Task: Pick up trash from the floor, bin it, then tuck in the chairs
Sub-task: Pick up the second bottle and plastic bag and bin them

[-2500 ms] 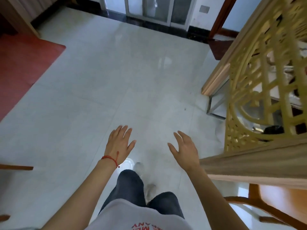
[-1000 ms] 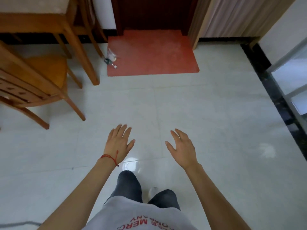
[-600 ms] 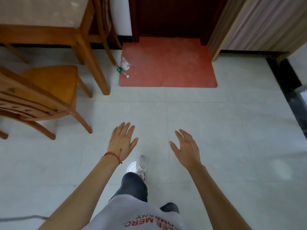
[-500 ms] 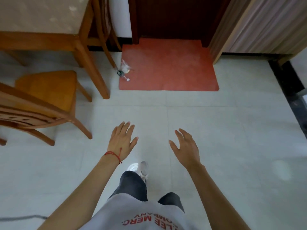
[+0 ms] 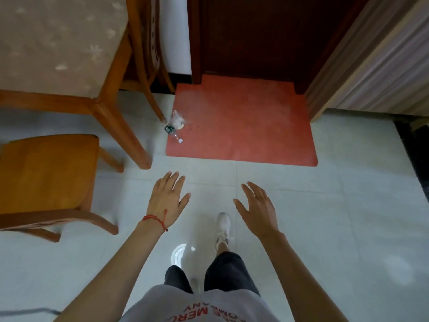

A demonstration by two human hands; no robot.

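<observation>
We see both hands held out above the pale tiled floor (image 5: 325, 217), palms down and empty. Our left hand (image 5: 167, 201) has its fingers straight and close together, the grip loose and holding nothing, with a red string bracelet (image 5: 154, 219) around the wrist. Our right hand (image 5: 257, 210) is likewise spread, fingers relaxed and slightly apart, gripping nothing. The trash (image 5: 175, 126), which looks like a crumpled clear plastic bottle with a dark green label and a small white cap, lies ahead of our left hand, well apart from it, on the left edge of the red mat (image 5: 243, 126) in front of a dark wooden door (image 5: 255, 36). It sits just beside a thin wooden chair leg (image 5: 154, 101). To the left stands the desk (image 5: 58, 43) with its beige patterned top and a thick wooden leg, and nearer to us a wooden chair (image 5: 46, 173) with an orange seat stands pulled out from the desk. One white shoe (image 5: 223, 225) steps forward between our hands.
</observation>
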